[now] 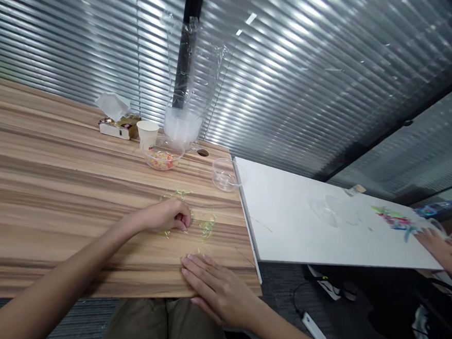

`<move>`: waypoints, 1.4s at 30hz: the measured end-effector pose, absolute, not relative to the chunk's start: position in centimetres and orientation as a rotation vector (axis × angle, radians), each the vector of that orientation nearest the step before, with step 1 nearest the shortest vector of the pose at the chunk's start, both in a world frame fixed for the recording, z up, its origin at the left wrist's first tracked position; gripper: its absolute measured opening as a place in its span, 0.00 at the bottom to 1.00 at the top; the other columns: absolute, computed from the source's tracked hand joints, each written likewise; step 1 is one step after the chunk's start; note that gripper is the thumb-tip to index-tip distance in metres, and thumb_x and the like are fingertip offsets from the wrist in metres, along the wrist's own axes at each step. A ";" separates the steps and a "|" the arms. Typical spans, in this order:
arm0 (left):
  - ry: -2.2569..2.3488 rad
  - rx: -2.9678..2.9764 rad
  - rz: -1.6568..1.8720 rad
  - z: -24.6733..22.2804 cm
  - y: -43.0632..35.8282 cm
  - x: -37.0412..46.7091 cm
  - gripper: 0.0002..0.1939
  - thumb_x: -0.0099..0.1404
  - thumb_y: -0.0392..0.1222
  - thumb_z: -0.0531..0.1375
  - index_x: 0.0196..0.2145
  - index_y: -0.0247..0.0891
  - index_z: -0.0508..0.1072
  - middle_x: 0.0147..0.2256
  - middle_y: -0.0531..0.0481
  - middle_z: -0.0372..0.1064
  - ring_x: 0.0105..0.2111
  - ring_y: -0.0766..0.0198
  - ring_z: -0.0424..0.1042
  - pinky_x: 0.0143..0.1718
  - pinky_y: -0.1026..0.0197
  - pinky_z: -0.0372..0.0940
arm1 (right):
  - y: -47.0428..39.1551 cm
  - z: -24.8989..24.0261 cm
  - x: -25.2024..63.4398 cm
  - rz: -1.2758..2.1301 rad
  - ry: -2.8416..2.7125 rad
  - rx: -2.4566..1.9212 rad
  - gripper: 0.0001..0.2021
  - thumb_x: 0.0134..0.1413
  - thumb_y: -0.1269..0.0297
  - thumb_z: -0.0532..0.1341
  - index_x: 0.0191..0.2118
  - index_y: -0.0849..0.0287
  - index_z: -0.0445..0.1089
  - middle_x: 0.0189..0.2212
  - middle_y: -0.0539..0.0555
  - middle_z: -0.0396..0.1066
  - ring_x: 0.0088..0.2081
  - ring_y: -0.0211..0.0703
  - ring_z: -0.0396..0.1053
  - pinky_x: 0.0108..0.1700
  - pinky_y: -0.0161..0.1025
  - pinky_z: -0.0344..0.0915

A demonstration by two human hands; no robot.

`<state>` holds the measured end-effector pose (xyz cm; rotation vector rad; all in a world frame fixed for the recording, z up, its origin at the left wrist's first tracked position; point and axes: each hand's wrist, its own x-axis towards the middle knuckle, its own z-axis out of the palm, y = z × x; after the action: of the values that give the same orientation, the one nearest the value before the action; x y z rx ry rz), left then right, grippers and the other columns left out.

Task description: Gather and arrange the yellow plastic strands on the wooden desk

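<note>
a wood-grain table (69,201) spans the left and middle, a white table (283,207) adjoining its right side. the right hand (217,291) lies open, palm down, at the wood-grain table's front edge; the left hand (171,214) is curled, and i cannot tell whether its fingertips pinch anything. beyond it stands a clear bowl (180,155) of coloured bits (163,160). yellow-green pieces (207,227) lie scattered around the left hand.

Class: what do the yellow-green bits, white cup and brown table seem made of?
Yellow-green bits: perhaps plastic, pale and seemingly translucent, but too small to be sure. White cup: probably matte paper; opaque, little shine. Brown table: smooth wood or laminate; streaked grain.
</note>
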<state>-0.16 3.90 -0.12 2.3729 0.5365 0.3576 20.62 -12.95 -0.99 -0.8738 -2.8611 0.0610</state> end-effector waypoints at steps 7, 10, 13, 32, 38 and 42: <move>0.571 2.385 0.384 -0.3 3.8 0.1 0.03 0.57 0.32 0.62 0.30 0.34 0.77 0.27 0.50 0.73 0.27 0.66 0.69 0.28 0.68 0.60 | -13.5 -0.9 22.6 0.127 -2.861 -0.888 0.26 0.65 0.69 0.49 0.66 0.70 0.45 0.67 0.61 0.45 0.69 0.45 0.34 0.67 0.47 0.48; 0.586 2.369 0.378 0.2 3.9 -0.3 0.04 0.57 0.33 0.61 0.31 0.35 0.77 0.28 0.50 0.73 0.27 0.66 0.70 0.29 0.68 0.61 | -13.6 -1.0 23.2 0.188 -2.762 -0.990 0.28 0.66 0.69 0.48 0.67 0.69 0.40 0.67 0.62 0.45 0.69 0.45 0.35 0.67 0.48 0.48; 0.631 2.367 0.369 1.3 4.3 -1.1 0.04 0.59 0.35 0.61 0.32 0.35 0.77 0.29 0.49 0.74 0.29 0.65 0.71 0.32 0.67 0.62 | -13.5 -0.9 23.1 0.225 -2.691 -1.043 0.30 0.66 0.68 0.48 0.68 0.66 0.35 0.67 0.61 0.45 0.69 0.45 0.35 0.67 0.49 0.49; 0.938 2.715 0.919 -1.4 1.6 -6.7 0.14 0.67 0.32 0.51 0.47 0.39 0.71 0.44 0.45 0.69 0.46 0.57 0.65 0.48 0.55 0.60 | -6.5 1.3 16.7 0.448 -2.879 -0.845 0.27 0.68 0.55 0.47 0.64 0.69 0.53 0.66 0.61 0.48 0.68 0.43 0.42 0.69 0.42 0.42; 1.011 2.727 0.825 -1.3 1.8 -6.9 0.14 0.69 0.37 0.49 0.45 0.37 0.72 0.41 0.44 0.70 0.43 0.56 0.66 0.46 0.54 0.61 | -6.9 0.7 17.4 0.246 -2.936 -0.821 0.30 0.67 0.52 0.46 0.64 0.72 0.53 0.65 0.62 0.49 0.68 0.46 0.41 0.69 0.47 0.39; 1.057 2.659 0.767 -1.3 1.5 -7.2 0.16 0.71 0.42 0.47 0.50 0.38 0.69 0.46 0.43 0.68 0.49 0.54 0.64 0.51 0.52 0.59 | -7.1 0.5 18.1 0.149 -2.933 -0.789 0.31 0.67 0.51 0.45 0.65 0.73 0.49 0.65 0.64 0.47 0.68 0.46 0.38 0.69 0.49 0.36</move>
<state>-7.18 1.51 -1.31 2.6595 1.0568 0.7667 18.08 -7.14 0.48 -0.7886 -2.9332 0.1489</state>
